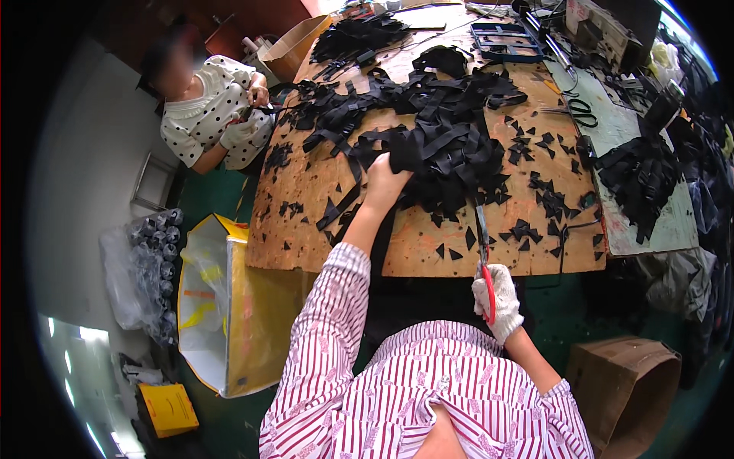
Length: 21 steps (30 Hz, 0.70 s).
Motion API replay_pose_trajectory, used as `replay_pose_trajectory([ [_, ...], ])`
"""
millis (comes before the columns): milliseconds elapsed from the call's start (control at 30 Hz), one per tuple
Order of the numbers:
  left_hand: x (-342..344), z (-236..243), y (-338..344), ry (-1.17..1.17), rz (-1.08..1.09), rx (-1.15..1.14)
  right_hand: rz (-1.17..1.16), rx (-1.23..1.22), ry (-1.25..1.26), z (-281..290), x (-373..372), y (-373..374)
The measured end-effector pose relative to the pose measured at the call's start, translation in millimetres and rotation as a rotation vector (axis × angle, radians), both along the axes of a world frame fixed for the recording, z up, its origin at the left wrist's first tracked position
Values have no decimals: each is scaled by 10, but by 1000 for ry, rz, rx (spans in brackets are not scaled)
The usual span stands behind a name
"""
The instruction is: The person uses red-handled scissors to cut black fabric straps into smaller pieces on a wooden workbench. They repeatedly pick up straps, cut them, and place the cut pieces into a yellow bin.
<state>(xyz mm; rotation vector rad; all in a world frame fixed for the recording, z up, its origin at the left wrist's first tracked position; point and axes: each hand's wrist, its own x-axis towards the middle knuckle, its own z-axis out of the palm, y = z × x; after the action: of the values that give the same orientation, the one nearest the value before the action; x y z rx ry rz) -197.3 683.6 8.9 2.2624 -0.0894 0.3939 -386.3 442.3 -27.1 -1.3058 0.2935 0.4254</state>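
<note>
My bare left hand (388,182) reaches over the wooden table and closes on a black webbing strap (407,148) at the near side of a large tangled pile of black webbing strips (459,157). Part of its fingers is hidden by the strap. In a white knit glove, my right hand (501,304) is closed round the red handles of a pair of scissors (489,294) at the table's front edge. The blades point away from me over the tabletop, toward the pile. Small black triangular offcuts (524,232) lie scattered round the scissors.
Across the table's left side, a person in a dotted blouse (218,99) works on black strips. Black-handled scissors (582,113) lie at right, near another strap heap (641,180). A blue tray (506,42) stands far back. Below are a yellow bag (264,321) and cardboard box (623,382).
</note>
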Motion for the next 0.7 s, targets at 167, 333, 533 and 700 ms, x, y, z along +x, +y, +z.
replay_pose_trajectory([
  [167, 438, -373, -169, -20, -8, 323, -71, 45, 33, -13, -2, -32],
  [333, 633, -300, -122, 143, 42, 458, -100, 56, 33, -117, -11, -51],
  [533, 498, 213, 370, 484, -31, -714, -56, 44, 25, -54, -8, -35],
  [700, -137, 869, 390, 367, -275, -1336, -85, 20, -11, -35, -40, 8],
])
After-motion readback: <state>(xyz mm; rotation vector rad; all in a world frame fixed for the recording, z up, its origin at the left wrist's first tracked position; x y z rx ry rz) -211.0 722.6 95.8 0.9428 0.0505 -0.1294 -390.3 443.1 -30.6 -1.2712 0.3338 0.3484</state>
